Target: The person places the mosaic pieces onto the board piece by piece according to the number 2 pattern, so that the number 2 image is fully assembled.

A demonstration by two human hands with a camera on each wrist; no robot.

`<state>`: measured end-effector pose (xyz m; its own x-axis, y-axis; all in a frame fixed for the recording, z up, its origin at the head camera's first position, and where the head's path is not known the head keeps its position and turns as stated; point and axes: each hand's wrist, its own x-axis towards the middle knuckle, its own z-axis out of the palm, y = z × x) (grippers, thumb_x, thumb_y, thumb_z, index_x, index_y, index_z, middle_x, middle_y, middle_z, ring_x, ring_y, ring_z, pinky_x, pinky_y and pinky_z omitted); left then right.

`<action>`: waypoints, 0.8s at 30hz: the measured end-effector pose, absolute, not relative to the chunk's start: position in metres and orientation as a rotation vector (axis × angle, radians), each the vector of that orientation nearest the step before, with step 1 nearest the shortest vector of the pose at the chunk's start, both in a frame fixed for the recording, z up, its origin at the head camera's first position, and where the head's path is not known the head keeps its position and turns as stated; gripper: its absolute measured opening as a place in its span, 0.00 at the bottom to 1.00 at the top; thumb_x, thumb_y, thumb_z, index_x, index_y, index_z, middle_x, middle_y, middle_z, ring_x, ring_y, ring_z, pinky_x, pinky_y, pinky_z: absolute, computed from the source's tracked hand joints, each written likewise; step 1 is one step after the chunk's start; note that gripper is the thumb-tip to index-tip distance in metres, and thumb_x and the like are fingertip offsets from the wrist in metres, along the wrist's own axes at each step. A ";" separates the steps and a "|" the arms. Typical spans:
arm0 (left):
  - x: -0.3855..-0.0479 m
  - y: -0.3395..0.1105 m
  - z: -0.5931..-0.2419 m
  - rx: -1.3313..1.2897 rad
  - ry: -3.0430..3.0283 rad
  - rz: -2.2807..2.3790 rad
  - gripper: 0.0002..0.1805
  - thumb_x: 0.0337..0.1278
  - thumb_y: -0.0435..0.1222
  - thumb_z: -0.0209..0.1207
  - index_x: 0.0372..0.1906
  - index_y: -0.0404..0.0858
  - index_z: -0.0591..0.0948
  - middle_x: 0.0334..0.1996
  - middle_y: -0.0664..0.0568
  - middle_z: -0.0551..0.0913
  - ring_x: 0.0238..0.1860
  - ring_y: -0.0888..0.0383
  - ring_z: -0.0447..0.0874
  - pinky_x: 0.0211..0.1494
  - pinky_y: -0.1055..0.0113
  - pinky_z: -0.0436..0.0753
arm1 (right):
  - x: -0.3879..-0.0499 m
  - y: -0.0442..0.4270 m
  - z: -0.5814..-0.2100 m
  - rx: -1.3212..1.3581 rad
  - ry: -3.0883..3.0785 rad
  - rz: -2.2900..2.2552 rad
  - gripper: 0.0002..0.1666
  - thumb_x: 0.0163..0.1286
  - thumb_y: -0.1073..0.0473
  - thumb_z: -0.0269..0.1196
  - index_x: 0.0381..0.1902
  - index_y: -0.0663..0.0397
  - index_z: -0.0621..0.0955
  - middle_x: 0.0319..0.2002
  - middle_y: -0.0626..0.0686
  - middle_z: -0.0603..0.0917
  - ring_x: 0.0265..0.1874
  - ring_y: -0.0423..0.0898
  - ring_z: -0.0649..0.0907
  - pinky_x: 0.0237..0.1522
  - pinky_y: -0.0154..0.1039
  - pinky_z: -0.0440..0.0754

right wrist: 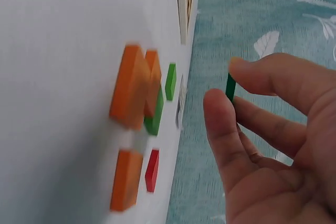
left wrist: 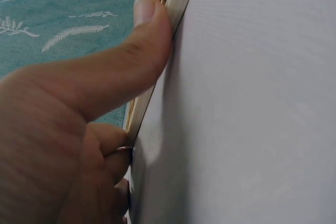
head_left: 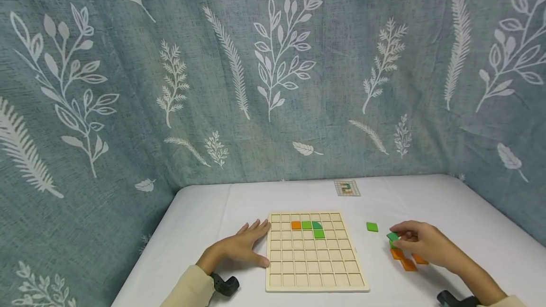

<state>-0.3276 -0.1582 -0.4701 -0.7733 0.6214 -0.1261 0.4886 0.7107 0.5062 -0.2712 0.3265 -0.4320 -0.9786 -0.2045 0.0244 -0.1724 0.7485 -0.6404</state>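
Observation:
A pale wooden grid board point(head_left: 310, 255) lies on the white table. In its upper rows sit an orange square tile point(head_left: 296, 225), two light green tiles, and a dark green tile point(head_left: 317, 225) with a rounded corner. My left hand point(head_left: 241, 246) rests against the board's left edge, fingers spread and thumb point(left wrist: 144, 45) touching its side. Over a loose pile on the right, my right hand point(head_left: 424, 240) pinches a dark green tile point(right wrist: 230, 87) between thumb and fingertips, raised off the table. Orange tiles point(head_left: 408, 264) and a light green one lie beneath it.
A lone green tile point(head_left: 372, 227) lies between board and pile. Behind the board is a small printed pattern card point(head_left: 347, 188). In the right wrist view, a red tile point(right wrist: 151, 170) lies near the orange ones. A leaf-patterned curtain point(head_left: 281, 84) hangs behind the table.

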 end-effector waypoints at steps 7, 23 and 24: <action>-0.328 -0.158 -0.468 0.889 2.631 0.671 0.63 0.49 0.61 0.69 0.80 0.37 0.49 0.82 0.45 0.44 0.82 0.46 0.36 0.82 0.43 0.37 | -0.269 0.309 -0.426 -0.562 2.982 -1.033 0.17 0.64 0.53 0.70 0.46 0.57 0.84 0.39 0.49 0.85 0.32 0.31 0.79 0.33 0.31 0.83; -0.326 -0.158 -0.470 0.884 2.618 0.679 0.62 0.50 0.60 0.69 0.80 0.36 0.50 0.82 0.44 0.44 0.82 0.45 0.36 0.82 0.42 0.37 | -0.279 0.269 -0.430 -0.966 2.912 -1.084 0.12 0.67 0.51 0.69 0.41 0.50 0.81 0.34 0.43 0.81 0.30 0.32 0.77 0.31 0.30 0.81; -0.327 -0.159 -0.470 0.886 2.622 0.676 0.62 0.50 0.60 0.69 0.80 0.36 0.50 0.82 0.44 0.44 0.82 0.45 0.36 0.82 0.42 0.37 | -0.280 0.266 -0.431 -0.986 2.914 -1.083 0.11 0.67 0.51 0.69 0.40 0.50 0.81 0.34 0.43 0.81 0.30 0.32 0.77 0.31 0.30 0.81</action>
<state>-0.3268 -0.1585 -0.4700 -0.7681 0.6287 -0.1212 0.4918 0.7006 0.5170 -0.2803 0.2659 -0.4306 -0.8108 -0.4985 0.3068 -0.5779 0.5983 -0.5551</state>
